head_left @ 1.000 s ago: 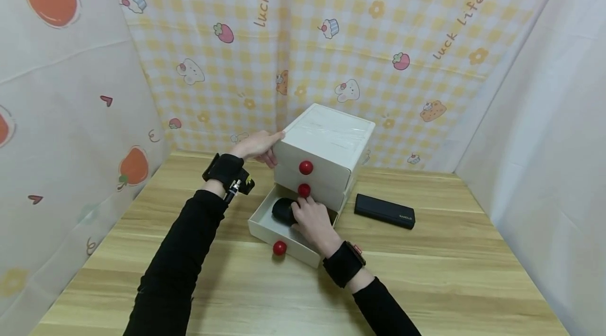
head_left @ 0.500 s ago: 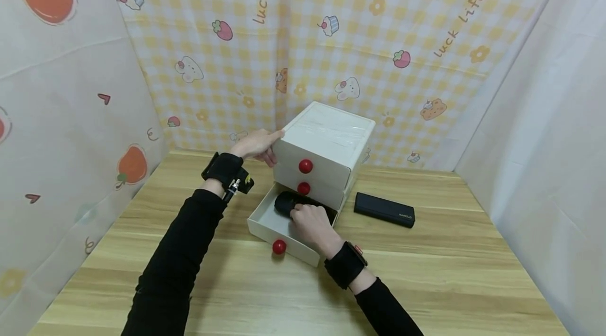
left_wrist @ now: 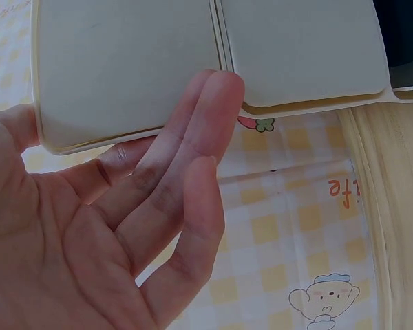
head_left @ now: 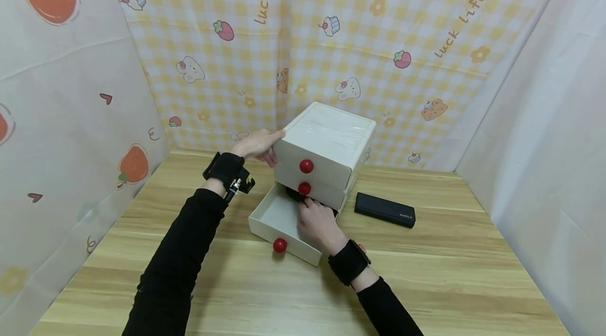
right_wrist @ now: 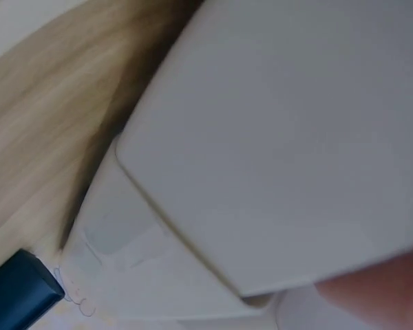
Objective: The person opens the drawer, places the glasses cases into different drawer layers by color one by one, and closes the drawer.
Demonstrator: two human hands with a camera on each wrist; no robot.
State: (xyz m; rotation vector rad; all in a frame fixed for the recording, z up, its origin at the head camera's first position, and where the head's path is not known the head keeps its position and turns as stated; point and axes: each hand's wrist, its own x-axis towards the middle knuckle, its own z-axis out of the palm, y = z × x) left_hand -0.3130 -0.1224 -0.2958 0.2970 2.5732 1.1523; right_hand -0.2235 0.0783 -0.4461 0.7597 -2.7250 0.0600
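Observation:
A white mini drawer cabinet (head_left: 331, 133) with red knobs stands on the table, its bottom drawer (head_left: 272, 215) pulled out. In that drawer, partly under the tier above, lies a black object (head_left: 294, 195); its kind is hard to make out. My right hand (head_left: 322, 225) reaches into the drawer with bent fingers against the black object. Whether they pinch it is hidden; the right wrist view shows only one blurred finger (right_wrist: 382, 292). My left hand (head_left: 258, 145) rests on the cabinet's left side, thumb at the top edge. Nearly straight fingers (left_wrist: 217, 110) touch the side near a seam.
A black oblong case (head_left: 384, 210) lies on the wooden table (head_left: 450, 262) right of the cabinet. A yellow checked curtain (head_left: 227, 78) hangs close behind. White cloth sides (head_left: 544, 141) flank the table left and right.
The black object has slid back and right, deeper into the drawer. My right hand has moved along with it, its fingers now more bent. My left hand has stayed on the cabinet.

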